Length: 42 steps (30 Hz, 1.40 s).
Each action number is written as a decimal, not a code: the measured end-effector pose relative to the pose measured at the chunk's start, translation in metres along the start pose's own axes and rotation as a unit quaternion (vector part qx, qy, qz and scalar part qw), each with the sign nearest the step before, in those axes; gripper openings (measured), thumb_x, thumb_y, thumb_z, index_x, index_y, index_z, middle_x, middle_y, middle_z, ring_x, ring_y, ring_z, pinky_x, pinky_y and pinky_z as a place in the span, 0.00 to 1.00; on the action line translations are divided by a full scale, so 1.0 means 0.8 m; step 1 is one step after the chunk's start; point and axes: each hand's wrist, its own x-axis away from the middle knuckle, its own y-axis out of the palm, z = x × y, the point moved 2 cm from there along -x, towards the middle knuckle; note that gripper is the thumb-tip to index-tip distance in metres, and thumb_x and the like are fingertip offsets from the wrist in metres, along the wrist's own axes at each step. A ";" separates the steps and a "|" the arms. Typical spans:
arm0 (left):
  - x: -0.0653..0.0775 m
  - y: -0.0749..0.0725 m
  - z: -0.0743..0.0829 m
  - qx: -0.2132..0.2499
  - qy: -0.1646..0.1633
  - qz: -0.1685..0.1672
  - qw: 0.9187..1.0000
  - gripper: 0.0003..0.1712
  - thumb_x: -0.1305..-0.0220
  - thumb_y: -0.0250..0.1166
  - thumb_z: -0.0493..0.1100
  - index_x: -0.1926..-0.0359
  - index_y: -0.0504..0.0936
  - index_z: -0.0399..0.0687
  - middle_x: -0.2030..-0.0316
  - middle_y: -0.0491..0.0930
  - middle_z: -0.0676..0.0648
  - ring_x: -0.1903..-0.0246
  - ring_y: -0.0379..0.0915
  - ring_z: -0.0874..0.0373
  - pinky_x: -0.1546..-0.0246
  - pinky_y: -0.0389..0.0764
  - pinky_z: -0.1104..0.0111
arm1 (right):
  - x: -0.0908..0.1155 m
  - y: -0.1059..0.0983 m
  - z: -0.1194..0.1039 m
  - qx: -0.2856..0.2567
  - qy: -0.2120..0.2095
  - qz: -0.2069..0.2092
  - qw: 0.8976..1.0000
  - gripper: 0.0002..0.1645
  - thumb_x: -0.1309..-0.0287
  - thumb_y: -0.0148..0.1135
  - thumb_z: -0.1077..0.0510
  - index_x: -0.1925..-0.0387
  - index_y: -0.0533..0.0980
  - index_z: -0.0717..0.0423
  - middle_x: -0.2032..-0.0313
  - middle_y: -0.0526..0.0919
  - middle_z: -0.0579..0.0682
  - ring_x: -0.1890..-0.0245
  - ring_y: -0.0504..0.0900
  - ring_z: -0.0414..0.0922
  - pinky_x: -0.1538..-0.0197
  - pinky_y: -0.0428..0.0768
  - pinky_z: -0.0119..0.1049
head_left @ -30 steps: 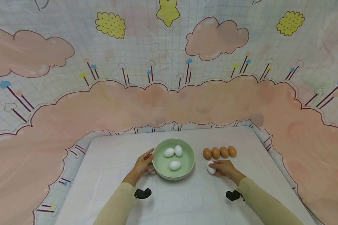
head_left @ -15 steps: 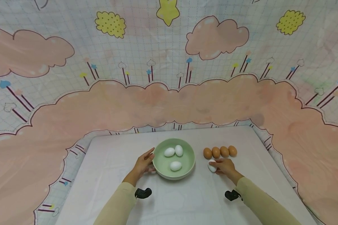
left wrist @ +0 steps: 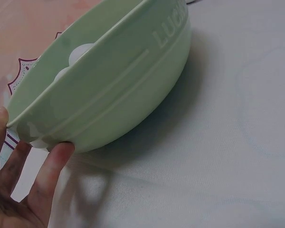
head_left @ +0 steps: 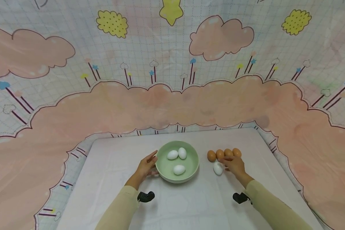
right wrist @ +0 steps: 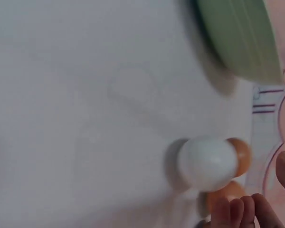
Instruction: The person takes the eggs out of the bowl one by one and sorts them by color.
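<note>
A pale green bowl [head_left: 163,175] on the table holds three white eggs [head_left: 179,169]. Against its left side is my left hand [head_left: 145,167], fingers spread and fairly straight, tips touching the rim and outer wall, as the left wrist view shows. To the right of the bowl lies a loose white egg [head_left: 218,168], just in front of a row of several brown eggs [head_left: 211,156]. My right hand [head_left: 235,165] hovers beside that loose egg, fingers loosely extended and holding nothing; it overlaps the brown eggs at right. In the right wrist view the white egg [right wrist: 206,164] stands apart from the fingertips.
A white cloth covers the table [head_left: 175,207]. Behind and around it hangs a printed backdrop [head_left: 172,105] with clouds and stars. A black wrist device [head_left: 146,196] sticks out from the left sleeve, and another black device [head_left: 240,198] from the right one.
The right hand has let go of the white egg, now lying close before the brown eggs, slightly right of its earlier place. That hand has shifted right and back. The left hand stays at the bowl.
</note>
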 end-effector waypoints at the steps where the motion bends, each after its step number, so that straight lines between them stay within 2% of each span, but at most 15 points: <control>1: 0.000 0.000 0.000 0.000 0.000 0.000 1.000 0.28 0.25 0.55 0.43 0.27 0.64 0.52 0.31 0.62 0.32 0.44 0.74 0.35 0.62 0.88 0.53 | 0.001 -0.001 -0.007 0.002 -0.015 0.004 1.000 0.24 0.41 0.70 0.52 0.50 0.80 0.67 0.59 0.85 0.58 0.65 0.79 0.43 0.65 0.87 0.32; 4: -0.001 -0.001 0.000 0.000 -0.001 0.000 1.000 0.28 0.25 0.55 0.43 0.27 0.64 0.52 0.31 0.62 0.33 0.44 0.75 0.36 0.62 0.89 0.54 | 0.003 0.005 -0.033 0.019 -0.072 0.009 0.997 0.21 0.41 0.69 0.57 0.52 0.80 0.68 0.59 0.85 0.60 0.65 0.82 0.44 0.66 0.86 0.31; 7: -0.001 -0.001 0.001 0.001 -0.002 -0.004 1.000 0.29 0.25 0.55 0.43 0.26 0.63 0.53 0.30 0.61 0.33 0.45 0.76 0.38 0.62 0.89 0.54 | 0.007 0.022 -0.060 0.040 -0.130 0.001 0.991 0.20 0.43 0.71 0.58 0.53 0.81 0.67 0.59 0.85 0.58 0.63 0.83 0.47 0.64 0.84 0.31; 9: -0.001 -0.002 0.001 0.003 -0.003 -0.003 1.000 0.29 0.25 0.55 0.43 0.26 0.63 0.53 0.30 0.61 0.33 0.46 0.76 0.39 0.62 0.89 0.54 | 0.010 0.038 -0.076 0.055 -0.162 -0.008 0.985 0.21 0.46 0.73 0.56 0.52 0.82 0.65 0.59 0.87 0.57 0.62 0.84 0.48 0.62 0.84 0.33; 13: 0.001 -0.003 0.002 0.002 -0.004 0.000 1.000 0.29 0.25 0.55 0.44 0.26 0.63 0.52 0.30 0.61 0.32 0.45 0.76 0.38 0.63 0.89 0.55 | 0.017 0.078 -0.100 0.076 -0.196 -0.047 0.976 0.24 0.48 0.75 0.53 0.51 0.82 0.61 0.56 0.86 0.54 0.58 0.83 0.48 0.58 0.85 0.36; 16: 0.002 -0.004 0.002 -0.002 -0.002 -0.004 1.000 0.30 0.25 0.55 0.44 0.26 0.62 0.51 0.30 0.60 0.31 0.44 0.75 0.36 0.62 0.88 0.54 | 0.025 0.108 -0.111 0.095 -0.224 -0.087 0.966 0.25 0.49 0.75 0.55 0.50 0.82 0.61 0.53 0.86 0.54 0.56 0.84 0.50 0.55 0.86 0.40; 20: 0.004 -0.003 0.003 -0.001 -0.004 -0.008 1.000 0.30 0.25 0.55 0.44 0.25 0.61 0.51 0.29 0.59 0.32 0.42 0.73 0.34 0.60 0.88 0.52 | 0.031 0.144 -0.117 0.138 -0.268 -0.145 0.942 0.27 0.50 0.76 0.56 0.48 0.82 0.62 0.51 0.85 0.56 0.54 0.83 0.54 0.51 0.85 0.45; 22: 0.004 -0.003 0.003 -0.002 -0.003 -0.008 1.000 0.30 0.25 0.55 0.44 0.25 0.60 0.51 0.29 0.59 0.32 0.42 0.72 0.33 0.59 0.88 0.51 | 0.032 0.158 -0.117 0.162 -0.282 -0.163 0.932 0.28 0.52 0.77 0.57 0.48 0.81 0.62 0.51 0.85 0.56 0.53 0.83 0.53 0.51 0.84 0.45; 25: 0.005 -0.001 0.003 -0.004 -0.004 -0.008 1.000 0.30 0.25 0.54 0.44 0.25 0.60 0.51 0.30 0.60 0.32 0.41 0.71 0.32 0.59 0.87 0.51 | 0.032 0.174 -0.115 0.197 -0.295 -0.169 0.919 0.28 0.55 0.79 0.57 0.49 0.82 0.60 0.53 0.85 0.54 0.53 0.82 0.51 0.51 0.84 0.43; 30: 0.006 0.002 0.003 -0.005 0.000 -0.008 1.000 0.30 0.25 0.54 0.43 0.25 0.61 0.50 0.30 0.60 0.31 0.42 0.71 0.32 0.59 0.87 0.50 | 0.033 0.187 -0.110 0.236 -0.306 -0.170 0.906 0.29 0.59 0.80 0.59 0.51 0.83 0.60 0.53 0.86 0.52 0.51 0.83 0.50 0.46 0.83 0.42; 38: 0.005 0.002 0.004 -0.006 0.001 -0.011 1.000 0.30 0.25 0.54 0.44 0.25 0.60 0.50 0.29 0.58 0.30 0.41 0.71 0.31 0.59 0.87 0.50 | 0.036 0.193 -0.108 0.281 -0.317 -0.159 0.892 0.30 0.59 0.80 0.60 0.50 0.82 0.61 0.53 0.86 0.53 0.51 0.82 0.50 0.43 0.82 0.41; 42: 0.006 0.002 0.005 -0.006 0.003 -0.013 1.000 0.30 0.24 0.53 0.43 0.25 0.60 0.50 0.29 0.59 0.31 0.40 0.69 0.30 0.59 0.88 0.51 | 0.036 0.196 -0.109 0.292 -0.314 -0.159 0.889 0.29 0.58 0.79 0.61 0.50 0.82 0.62 0.52 0.86 0.54 0.50 0.82 0.50 0.42 0.81 0.42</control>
